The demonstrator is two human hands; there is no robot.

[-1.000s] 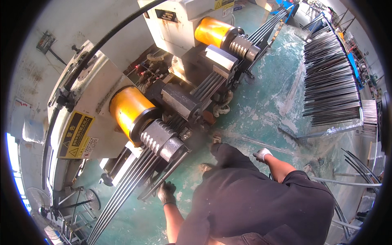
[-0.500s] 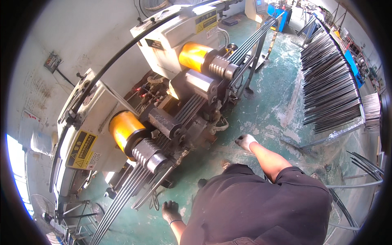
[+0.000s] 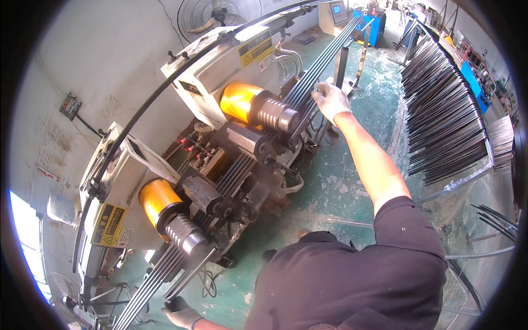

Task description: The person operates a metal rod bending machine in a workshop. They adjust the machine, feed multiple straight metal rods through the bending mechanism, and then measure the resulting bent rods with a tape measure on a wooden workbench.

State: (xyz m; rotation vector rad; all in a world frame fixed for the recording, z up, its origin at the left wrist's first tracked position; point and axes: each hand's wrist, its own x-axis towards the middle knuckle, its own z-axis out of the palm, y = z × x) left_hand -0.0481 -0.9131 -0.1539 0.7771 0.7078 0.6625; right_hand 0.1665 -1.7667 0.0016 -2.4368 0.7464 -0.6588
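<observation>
Several long metal rods (image 3: 148,287) run at a slant through a machine, between ribbed rollers. Gloved in white with dark fingertips, my right hand (image 3: 332,102) reaches up to the far stretch of the rods. Its fingers are bent and closed at the outer rod beside the bundle. My left hand (image 3: 181,314), also gloved, is low down at the near ends of two outer rods (image 3: 192,272). Its dark fingers touch or almost touch those ends; whether they grip is too dark to see. Between my hands stand a far roller (image 3: 279,114) and a near roller (image 3: 187,234).
Yellow cylinders (image 3: 160,202) sit behind the rollers on pale machine housings (image 3: 206,74). A black bar (image 3: 144,102) arches over them. At right, a rack holds many dark rods (image 3: 445,115). Wall fan (image 3: 220,16) is at the back; a loose cable (image 3: 208,283) hangs near my left hand.
My right hand has risen from over the floor to the far part of the rods. My left hand has moved left and down to the near rod ends. The view has shifted slightly.
</observation>
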